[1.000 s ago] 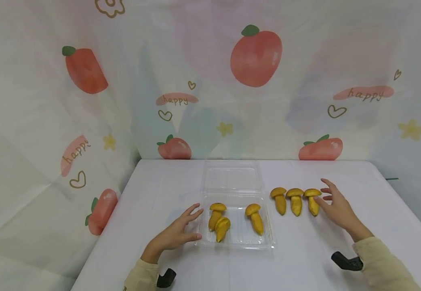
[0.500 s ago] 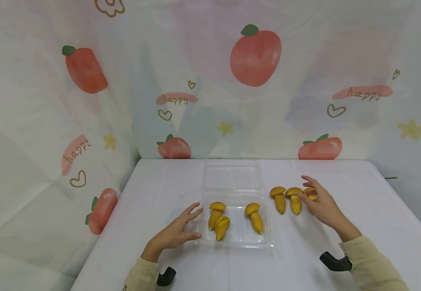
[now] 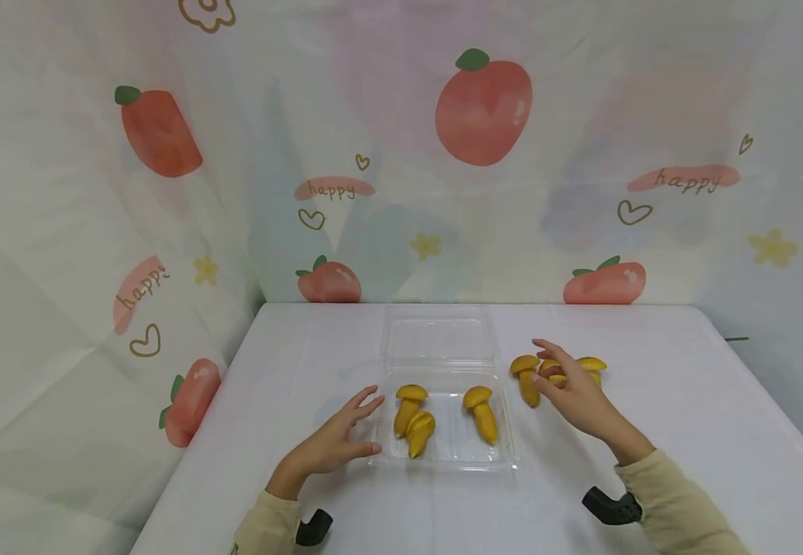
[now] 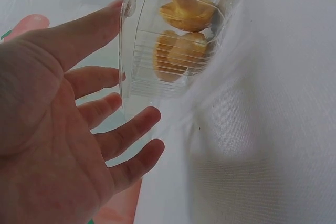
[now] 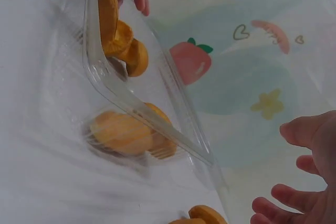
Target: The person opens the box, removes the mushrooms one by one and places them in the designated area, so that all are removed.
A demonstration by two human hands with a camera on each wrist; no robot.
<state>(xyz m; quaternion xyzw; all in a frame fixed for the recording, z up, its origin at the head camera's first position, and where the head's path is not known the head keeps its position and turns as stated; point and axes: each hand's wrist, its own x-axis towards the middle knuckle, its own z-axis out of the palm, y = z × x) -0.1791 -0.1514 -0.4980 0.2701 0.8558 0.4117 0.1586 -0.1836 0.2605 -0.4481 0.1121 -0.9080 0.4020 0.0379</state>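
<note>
A clear plastic clamshell box (image 3: 453, 456) lies with its lid (image 3: 438, 339) folded back. Inside are three yellow mushrooms: one mushroom (image 3: 411, 399) and a second mushroom (image 3: 419, 435) together at the left, and another mushroom (image 3: 481, 416) at the right. My left hand (image 3: 325, 447) is at the box's left side, fingers spread, thumb and fingertips right at its rim (image 4: 126, 51). To the right of the box, three more mushrooms stand in a row. My right hand (image 3: 578, 397) hovers there, fingers loosely bent and holding nothing. It partly hides the middle mushroom (image 3: 549, 365) and the right mushroom (image 3: 592, 364); its fingertips overlap the left mushroom (image 3: 528, 381).
The white-covered table (image 3: 346, 509) reaches back to a hanging cloth (image 3: 374, 116) printed with fruit, flowers and hearts. A similar cloth drapes along the left side. Black wrist mounts stick out below both sleeves, with one mount (image 3: 612, 506) low over the table at right.
My right hand has moved left along the row, from the rightmost mushroom toward the leftmost. My left hand has stayed beside the box, and the mushrooms lie where they were.
</note>
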